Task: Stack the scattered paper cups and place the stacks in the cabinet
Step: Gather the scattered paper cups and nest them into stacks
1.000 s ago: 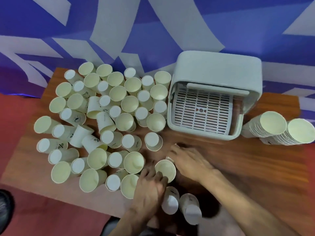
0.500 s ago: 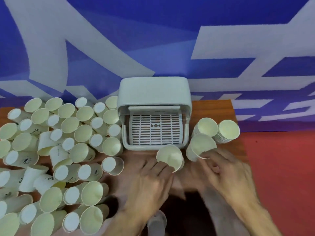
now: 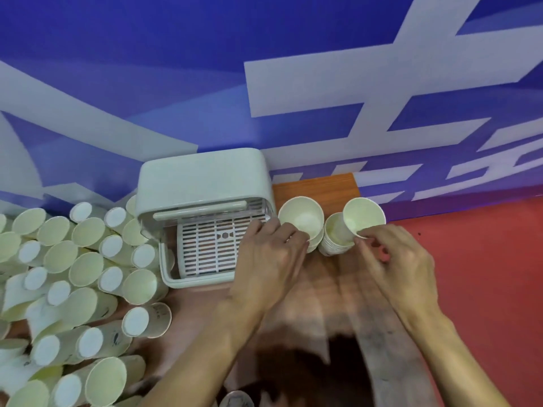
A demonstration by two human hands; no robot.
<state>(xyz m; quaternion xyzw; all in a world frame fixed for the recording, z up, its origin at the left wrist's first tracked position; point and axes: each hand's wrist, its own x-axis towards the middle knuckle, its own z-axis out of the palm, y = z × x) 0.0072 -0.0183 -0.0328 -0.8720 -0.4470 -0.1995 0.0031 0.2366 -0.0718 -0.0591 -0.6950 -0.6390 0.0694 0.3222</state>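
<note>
Progress, judged from the present layout: early stage. Landmark is the cabinet (image 3: 202,212), a small pale box with a slatted rack inside, front open; no cups visible in it. Right of the cabinet stand two stacks on the table (image 3: 316,186): the near stack (image 3: 302,221) just beside the cabinet wall, the far stack (image 3: 338,239) beyond it. Left hand (image 3: 270,259) is curled loosely against the near stack's side, fingers at its rim; whether it actually grips cannot be told. Right hand (image 3: 396,257) pinches the rim of a single cup (image 3: 363,217), tilted over the far stack, apparently about to be nested. Left of the cabinet lie the scattered cups (image 3: 85,274), several dozen, mostly on their sides, unstacked. Remaining: nearly all stacking, all loading. Writing: small dark marks on some cup walls, unreadable; large white shapes on the blue backdrop (image 3: 205,69), not legible.
</note>
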